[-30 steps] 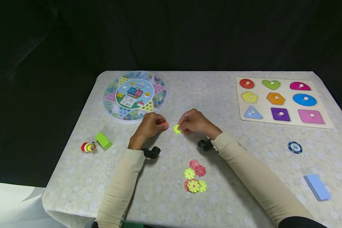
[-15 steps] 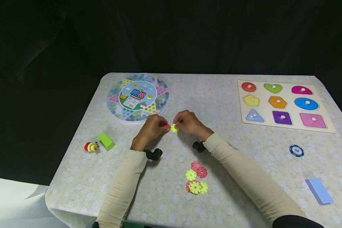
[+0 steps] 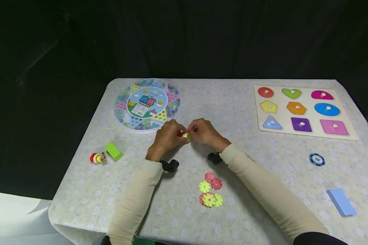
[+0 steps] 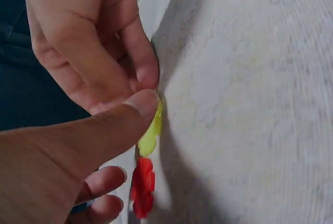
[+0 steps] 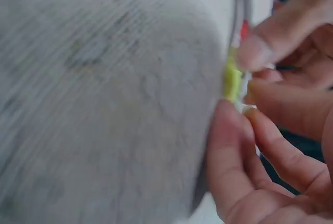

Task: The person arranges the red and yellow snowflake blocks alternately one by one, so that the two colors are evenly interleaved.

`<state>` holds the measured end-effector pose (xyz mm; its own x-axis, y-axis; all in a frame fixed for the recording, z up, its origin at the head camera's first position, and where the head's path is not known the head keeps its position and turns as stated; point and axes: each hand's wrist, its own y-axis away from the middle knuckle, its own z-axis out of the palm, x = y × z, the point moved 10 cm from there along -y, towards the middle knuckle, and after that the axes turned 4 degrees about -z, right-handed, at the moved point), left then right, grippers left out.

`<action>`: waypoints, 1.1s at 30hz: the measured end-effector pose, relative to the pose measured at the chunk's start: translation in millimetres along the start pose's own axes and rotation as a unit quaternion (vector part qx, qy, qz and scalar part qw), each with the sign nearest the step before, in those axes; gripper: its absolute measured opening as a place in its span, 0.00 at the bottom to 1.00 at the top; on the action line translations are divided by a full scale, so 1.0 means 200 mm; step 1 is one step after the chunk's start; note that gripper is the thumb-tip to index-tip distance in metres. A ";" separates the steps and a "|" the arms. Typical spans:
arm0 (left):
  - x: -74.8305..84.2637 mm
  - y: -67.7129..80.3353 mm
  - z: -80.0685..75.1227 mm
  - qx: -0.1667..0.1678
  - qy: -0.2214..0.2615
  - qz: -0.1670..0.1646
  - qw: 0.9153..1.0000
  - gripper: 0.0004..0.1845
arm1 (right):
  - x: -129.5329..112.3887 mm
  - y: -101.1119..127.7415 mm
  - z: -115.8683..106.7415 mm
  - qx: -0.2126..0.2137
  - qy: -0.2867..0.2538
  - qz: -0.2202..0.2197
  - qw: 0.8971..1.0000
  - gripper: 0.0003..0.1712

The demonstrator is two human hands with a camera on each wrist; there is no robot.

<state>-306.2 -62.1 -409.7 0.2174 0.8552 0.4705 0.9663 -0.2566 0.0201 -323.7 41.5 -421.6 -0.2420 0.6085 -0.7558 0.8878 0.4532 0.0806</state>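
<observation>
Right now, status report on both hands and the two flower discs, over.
Left hand pinching red disc. Right hand pinching yellow disc. Discs meeting above the table. Nothing between them.

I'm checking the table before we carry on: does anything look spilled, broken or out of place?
Nothing stands out. Both hands pinch a red and a yellow snowflake disc together; the spare discs lie in a loose cluster, and the shape puzzle has every piece seated.

Left hand point(image 4: 62, 172) thumb and the other hand's fingers point(image 4: 143, 68) pinch a yellow-green disc point(image 4: 151, 133) against the desk point(image 4: 250, 99); red disc point(image 4: 143, 187) just below it.
</observation>
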 end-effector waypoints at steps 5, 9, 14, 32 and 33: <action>0.01 -0.02 0.01 0.002 0.019 0.000 1.000 0.14 | 0.05 0.13 -0.05 -0.032 -0.027 0.008 0.999 0.11; 0.01 -0.01 0.02 -0.002 0.050 0.003 0.999 0.14 | 0.09 0.36 -0.04 -0.082 -0.035 -0.003 0.996 0.11; -0.01 0.01 0.03 0.002 0.056 0.002 0.998 0.14 | 0.03 0.63 0.05 -0.116 0.027 -0.070 0.990 0.18; -0.04 -0.02 0.05 0.013 0.058 -0.004 0.998 0.14 | -0.01 0.71 0.12 -0.191 0.027 -0.077 0.978 0.18; -0.03 -0.02 0.05 0.013 0.059 -0.003 0.998 0.14 | 0.00 0.71 0.11 -0.193 0.017 -0.069 0.979 0.17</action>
<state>-310.4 -62.4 -421.6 0.1950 0.7975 0.5710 0.9713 -0.2379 0.0007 -189.4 90.9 -425.6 -0.3686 0.5423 -0.7550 0.6335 0.7409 0.2229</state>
